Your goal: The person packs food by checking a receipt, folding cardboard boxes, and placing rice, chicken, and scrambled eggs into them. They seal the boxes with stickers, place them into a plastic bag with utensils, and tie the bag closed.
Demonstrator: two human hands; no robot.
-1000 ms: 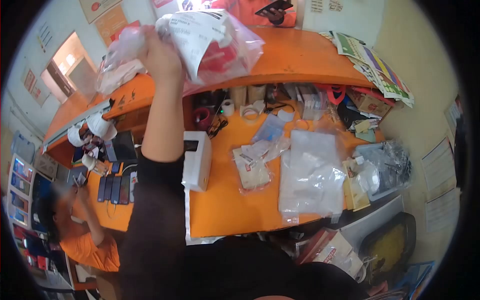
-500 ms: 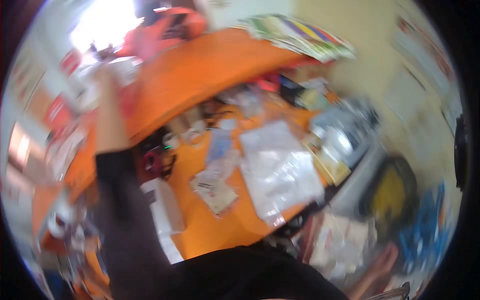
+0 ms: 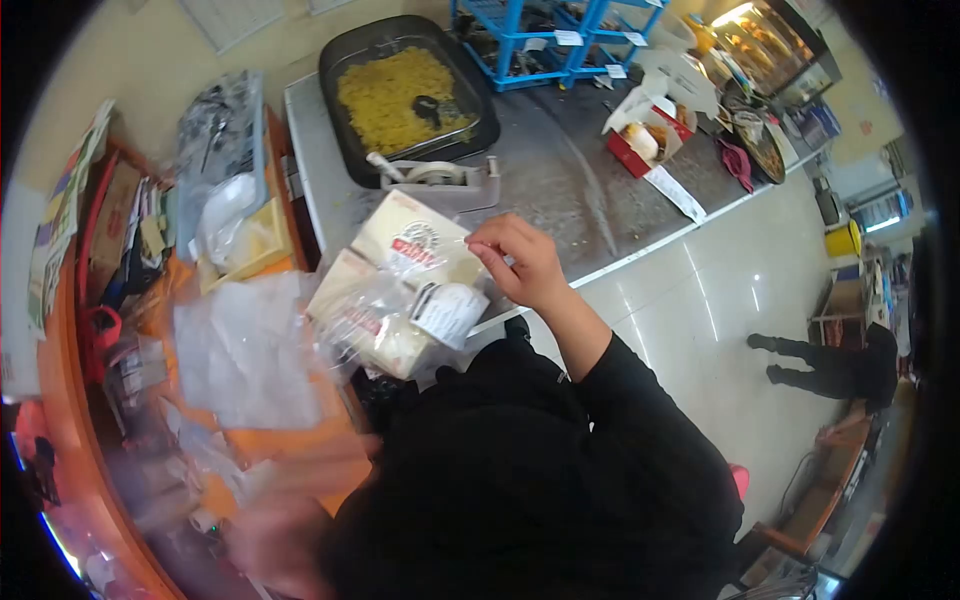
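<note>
My right hand [image 3: 518, 258] is over the right edge of a cream box with red lettering [image 3: 415, 240], its fingers curled with thumb and fingertip close together. Whatever the fingertips hold, if anything, is too small to name. A clear plastic bag [image 3: 365, 320] covers a second cream box, and a round white label [image 3: 450, 312] lies at its right. My left hand [image 3: 280, 540] is a motion blur at the lower left, near the orange desk [image 3: 340, 465]. Its fingers cannot be made out.
Behind the boxes stand a tape dispenser [image 3: 440, 185] and a black tray of yellow food [image 3: 400, 100]. Blue racks [image 3: 530, 55] and an open red box [image 3: 645, 140] are farther right. White plastic sheets [image 3: 245, 350] lie on the orange desk. Another person [image 3: 840, 365] stands at the far right.
The view has swung right, from the orange desk to the grey counter. My left arm, stretched out over the upper orange shelf before, is now low and blurred. My right hand is now at the cream boxes.
</note>
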